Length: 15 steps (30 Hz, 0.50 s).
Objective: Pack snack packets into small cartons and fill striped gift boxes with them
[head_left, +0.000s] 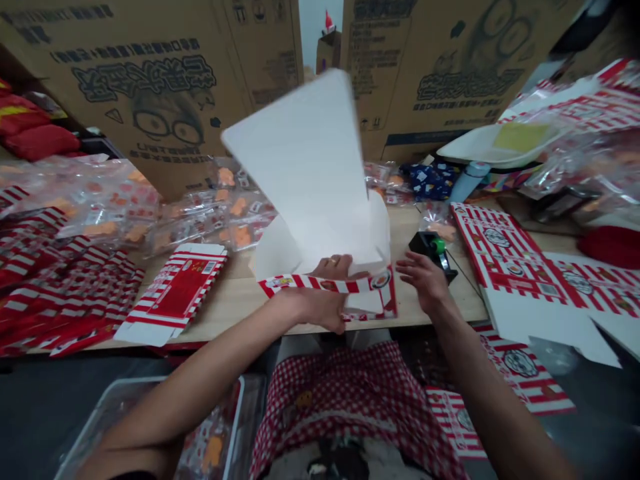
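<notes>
A red-and-white striped cardboard box (327, 285) stands in front of me with its large white lid flap (320, 160) raised and tilted to the left. My left hand (327, 297) grips the front wall, fingers reaching over the edge to the inside and thumb side outside. Just right of the box, my right hand (424, 277) is open and holds nothing, its fingers stretched towards the box's right side. Beside that hand sits a black tape dispenser (431, 250) with a green core. The box's inner floor is partly hidden by the front wall and hand.
Flat striped cartons (183, 287) lie on the left, next to a pile of striped packs (65, 293). Clear bags with orange items (240, 227) line the back below large brown cartons (165, 87). More flat striped sheets (505, 247) lie right. A plastic bin (115, 400) stands below left.
</notes>
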Motion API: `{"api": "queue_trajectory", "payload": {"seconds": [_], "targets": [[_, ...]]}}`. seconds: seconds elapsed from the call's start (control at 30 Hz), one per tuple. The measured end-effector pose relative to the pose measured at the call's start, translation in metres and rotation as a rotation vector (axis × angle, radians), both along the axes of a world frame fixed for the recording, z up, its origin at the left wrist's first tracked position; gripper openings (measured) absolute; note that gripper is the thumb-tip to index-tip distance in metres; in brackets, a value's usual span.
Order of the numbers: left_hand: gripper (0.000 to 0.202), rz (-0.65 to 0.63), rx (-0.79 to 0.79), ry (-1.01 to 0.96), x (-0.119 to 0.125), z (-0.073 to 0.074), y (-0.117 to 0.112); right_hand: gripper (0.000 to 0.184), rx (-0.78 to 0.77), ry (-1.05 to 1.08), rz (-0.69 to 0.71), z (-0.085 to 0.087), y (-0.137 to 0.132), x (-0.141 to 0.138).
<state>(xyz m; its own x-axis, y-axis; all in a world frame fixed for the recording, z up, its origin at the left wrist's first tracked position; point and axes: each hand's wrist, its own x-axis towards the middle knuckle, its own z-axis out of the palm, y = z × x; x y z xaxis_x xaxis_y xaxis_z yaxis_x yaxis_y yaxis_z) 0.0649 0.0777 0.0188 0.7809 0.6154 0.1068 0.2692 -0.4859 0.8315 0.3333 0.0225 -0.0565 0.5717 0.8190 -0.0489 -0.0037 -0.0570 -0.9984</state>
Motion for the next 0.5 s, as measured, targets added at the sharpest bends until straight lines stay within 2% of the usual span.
{"api": "queue_trajectory", "payload": {"seconds": [0.07,0.1,0.13,0.2,0.3,0.37,0.43,0.5], "targets": [[0.093,-0.196,0.201,0.394,0.011,-0.035,-0.001,0.036,-0.019,-0.057,-0.109,-0.003,-0.02,0.021],[0.099,-0.238,0.24,0.532,0.012,-0.049,0.0,0.032,-0.019,-0.105,-0.144,0.001,-0.03,0.024],[0.103,-0.255,0.25,0.627,0.012,-0.061,0.002,0.029,-0.007,-0.183,-0.154,0.007,-0.04,0.022],[0.106,-0.244,0.245,0.687,0.006,-0.077,0.004,0.024,0.058,-0.406,-0.054,0.026,-0.056,0.005],[0.093,-0.131,0.312,0.539,-0.005,-0.09,-0.006,0.021,0.226,-0.708,0.303,0.055,-0.062,-0.039],[0.08,-0.024,0.381,0.443,-0.012,-0.094,-0.028,0.028,0.3,-0.842,0.483,0.067,-0.053,-0.064],[0.07,0.065,0.461,0.405,-0.022,-0.095,-0.06,0.036,0.237,-1.024,0.598,0.075,-0.039,-0.08],[0.058,0.106,0.584,0.357,-0.038,-0.088,-0.096,0.039,0.024,-1.221,0.683,0.084,-0.026,-0.084]]}}
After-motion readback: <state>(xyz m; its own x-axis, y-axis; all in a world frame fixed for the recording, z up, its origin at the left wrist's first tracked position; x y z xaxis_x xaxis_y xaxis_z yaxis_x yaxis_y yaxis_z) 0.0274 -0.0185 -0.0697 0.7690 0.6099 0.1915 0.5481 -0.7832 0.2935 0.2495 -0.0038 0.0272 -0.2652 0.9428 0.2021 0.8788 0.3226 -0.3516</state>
